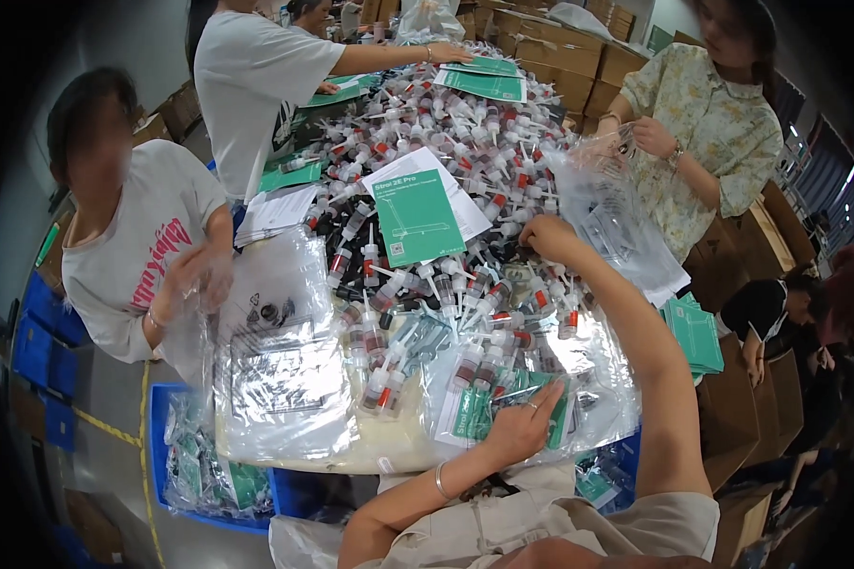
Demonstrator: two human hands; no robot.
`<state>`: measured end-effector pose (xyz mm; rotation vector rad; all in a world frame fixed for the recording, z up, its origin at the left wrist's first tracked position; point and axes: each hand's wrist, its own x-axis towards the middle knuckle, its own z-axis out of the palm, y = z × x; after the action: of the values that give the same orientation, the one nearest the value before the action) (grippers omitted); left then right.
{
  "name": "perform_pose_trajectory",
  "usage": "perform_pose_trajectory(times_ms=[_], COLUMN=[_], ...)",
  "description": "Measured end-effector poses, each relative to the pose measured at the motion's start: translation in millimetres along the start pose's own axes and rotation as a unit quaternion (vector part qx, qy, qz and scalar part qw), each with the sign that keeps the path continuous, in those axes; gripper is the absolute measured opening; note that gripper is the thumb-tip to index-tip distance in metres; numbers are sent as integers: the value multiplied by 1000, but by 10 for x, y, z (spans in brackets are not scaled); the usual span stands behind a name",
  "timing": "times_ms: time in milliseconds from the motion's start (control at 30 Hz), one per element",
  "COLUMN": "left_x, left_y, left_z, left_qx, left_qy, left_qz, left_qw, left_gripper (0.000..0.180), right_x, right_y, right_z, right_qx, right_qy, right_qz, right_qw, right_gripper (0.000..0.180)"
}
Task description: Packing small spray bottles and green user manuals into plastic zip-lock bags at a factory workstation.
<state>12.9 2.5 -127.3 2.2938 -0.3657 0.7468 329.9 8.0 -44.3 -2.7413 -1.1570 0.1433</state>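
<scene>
My left hand (pixel 522 425) lies flat on a clear plastic bag (pixel 503 398) that holds a green booklet and small parts, at the table's near edge. My right hand (pixel 548 237) reaches far forward into a big heap of small clear bottles with red and white caps (pixel 427 190), fingers curled down among them; what it grips is hidden. A green and white booklet (pixel 417 213) lies on top of the heap.
Three other people work around the table: one at left handling a clear bag (pixel 275 341), one at the back by green booklets (pixel 479 83), one at right holding a bag (pixel 603 204). Blue bins (pixel 209 474) with filled bags stand below. Cardboard boxes (pixel 560 52) are stacked behind.
</scene>
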Motion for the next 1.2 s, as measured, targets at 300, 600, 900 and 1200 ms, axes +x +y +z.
perform_pose_trajectory(times_ms=[300,600,900,1200], left_x=[-11,-28,-24,-89], left_y=[5,-14,-42,-67], left_z=[-3,25,39,73], left_qx=[-4,-12,-25,-32], left_qy=[11,26,22,16], left_qz=[6,11,14,7], left_qw=[1000,1000,999,999], left_gripper=[65,65,66,68], right_x=[-45,8,-42,-577], right_y=[-188,-54,10,-1514], right_z=[559,441,-11,174], right_qx=[-342,-196,313,35], right_qy=[125,92,147,134], right_qz=[-106,-104,12,-324], right_qw=[925,971,938,936], right_gripper=[11,17,20,12])
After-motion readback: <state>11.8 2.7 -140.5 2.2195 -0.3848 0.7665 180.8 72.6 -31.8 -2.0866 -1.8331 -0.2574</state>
